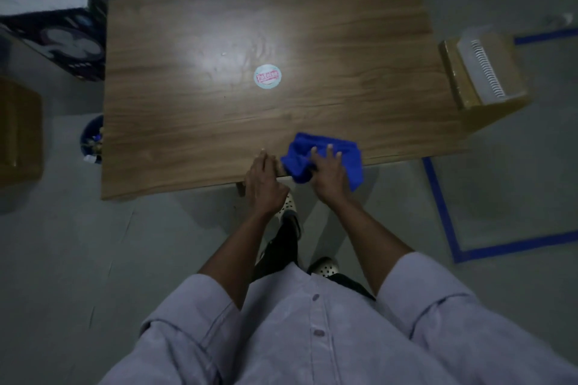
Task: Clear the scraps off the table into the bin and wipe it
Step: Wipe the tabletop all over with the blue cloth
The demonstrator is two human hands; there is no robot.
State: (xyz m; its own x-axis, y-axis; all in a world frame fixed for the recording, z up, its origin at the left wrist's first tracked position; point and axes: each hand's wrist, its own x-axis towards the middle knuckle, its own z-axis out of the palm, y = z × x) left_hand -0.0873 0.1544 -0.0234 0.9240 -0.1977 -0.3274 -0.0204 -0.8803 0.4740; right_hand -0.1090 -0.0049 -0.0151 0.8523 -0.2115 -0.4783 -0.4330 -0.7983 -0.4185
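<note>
The left hand [264, 180] lies on the near edge of the table [187, 122]. Its fingers are laid fairly straight across the wood and hold nothing, and the thumb is tucked back off the edge. Just right of it, the right hand [328, 172] presses down on a blue cloth [325, 151] with its fingers spread and straight on top of the fabric. The cloth is bunched at the table's near edge, and part of it hangs over the edge beside the right wrist. The left fingertips sit just beside the cloth's left fold; I cannot tell whether they touch it.

Well left of the table stands a brown cardboard box [18, 131] on the floor. Off the table's far left corner is a dark printed box [62, 37] with a pale top. The round blue bin [92, 141] stands against the table's left side, partly hidden under the tabletop, with mixed scraps showing inside. Near the middle of the table lies a round pale label [267, 76] with red lettering too blurred to read, well beyond the cloth. Against the table's right side stands an open cardboard box [453, 78] holding a white slotted rack [483, 69]. Blue tape [444, 212] marks the floor off the table's near right corner.
</note>
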